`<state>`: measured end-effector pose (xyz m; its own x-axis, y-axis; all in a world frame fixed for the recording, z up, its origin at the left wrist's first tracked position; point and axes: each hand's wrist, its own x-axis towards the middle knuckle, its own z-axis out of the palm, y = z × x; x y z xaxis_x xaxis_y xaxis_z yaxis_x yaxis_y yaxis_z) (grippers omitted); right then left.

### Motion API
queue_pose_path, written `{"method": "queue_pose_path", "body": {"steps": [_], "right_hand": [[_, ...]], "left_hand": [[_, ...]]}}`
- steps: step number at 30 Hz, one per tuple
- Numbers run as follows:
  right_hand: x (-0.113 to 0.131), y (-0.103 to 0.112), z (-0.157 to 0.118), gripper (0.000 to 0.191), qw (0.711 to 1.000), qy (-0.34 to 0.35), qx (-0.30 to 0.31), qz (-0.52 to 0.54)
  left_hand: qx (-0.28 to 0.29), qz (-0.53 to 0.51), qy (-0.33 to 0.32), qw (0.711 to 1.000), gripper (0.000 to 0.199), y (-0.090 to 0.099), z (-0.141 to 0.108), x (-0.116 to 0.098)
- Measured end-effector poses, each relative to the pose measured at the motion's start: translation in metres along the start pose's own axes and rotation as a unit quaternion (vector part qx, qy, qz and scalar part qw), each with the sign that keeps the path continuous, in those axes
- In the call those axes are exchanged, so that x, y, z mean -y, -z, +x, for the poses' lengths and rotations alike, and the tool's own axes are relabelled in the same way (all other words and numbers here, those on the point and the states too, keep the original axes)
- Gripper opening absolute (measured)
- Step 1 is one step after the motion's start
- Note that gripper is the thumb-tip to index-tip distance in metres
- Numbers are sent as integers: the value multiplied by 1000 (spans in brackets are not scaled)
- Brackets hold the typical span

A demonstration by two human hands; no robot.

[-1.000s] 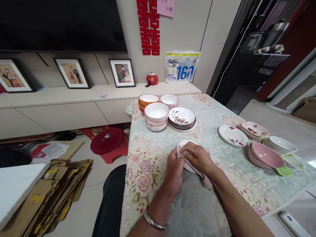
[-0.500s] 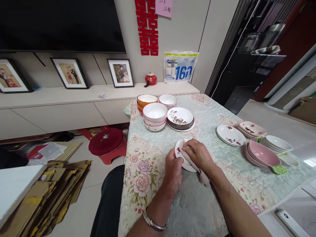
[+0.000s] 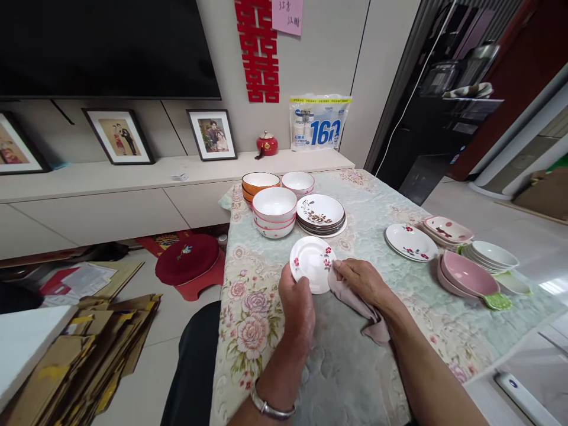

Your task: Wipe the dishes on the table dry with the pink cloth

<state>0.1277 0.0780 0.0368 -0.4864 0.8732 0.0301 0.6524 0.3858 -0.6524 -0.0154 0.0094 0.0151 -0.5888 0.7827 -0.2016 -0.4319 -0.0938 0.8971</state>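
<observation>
Above the near part of the table, a small white plate (image 3: 312, 267) with red flowers is gripped at its lower left edge by my left hand (image 3: 296, 305), thumb on top. A pinkish-grey cloth (image 3: 355, 305) hangs from my right hand (image 3: 361, 281), which pinches it at the plate's right rim. Beyond the plate stand white bowls (image 3: 274, 214) with red rims, stacked. Beside them is a pile of plates (image 3: 320, 211) with a brown flower pattern. Off to the right lie white flowered plates (image 3: 410, 241), one on another.
On the flowered tablecloth (image 3: 257, 307), orange bowls (image 3: 248, 190) and another white bowl (image 3: 297, 181) stand at the back. Pink bowls (image 3: 471, 273), small white bowls (image 3: 493, 254) and patterned dishes (image 3: 448, 229) sit at the right. A red stool (image 3: 190, 260) and flattened cardboard (image 3: 89, 349) are left of the table.
My right hand and the cloth have moved off the plate's face to its right edge. My left hand has shifted the plate slightly up and left, so its flowered face now shows.
</observation>
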Motion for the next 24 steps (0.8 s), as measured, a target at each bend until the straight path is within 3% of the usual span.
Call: {"method": "queue_pose_path", "body": {"steps": [4, 7, 10, 13, 18, 24], "right_hand": [[-2, -3, 2, 47, 998, 3, -64, 3], [0, -5, 4, 33, 989, 11, -115, 94], [1, -5, 5, 32, 952, -16, -124, 281], [-1, -3, 3, 35, 904, -60, -87, 414], [0, 0, 0, 38, 860, -114, -37, 496], [-1, 2, 8, 33, 804, -133, -131, 564]], "left_hand": [[-25, -94, -3, 995, 46, -5, 1, -10], [-16, -128, 27, 991, 46, -8, 0, -16], [13, -150, 41, 988, 48, -11, -3, -21], [58, -154, 42, 985, 48, -13, -8, -23], [108, -122, 50, 985, 48, -16, -15, -26], [191, -110, 90, 971, 53, -16, -18, -23]]}}
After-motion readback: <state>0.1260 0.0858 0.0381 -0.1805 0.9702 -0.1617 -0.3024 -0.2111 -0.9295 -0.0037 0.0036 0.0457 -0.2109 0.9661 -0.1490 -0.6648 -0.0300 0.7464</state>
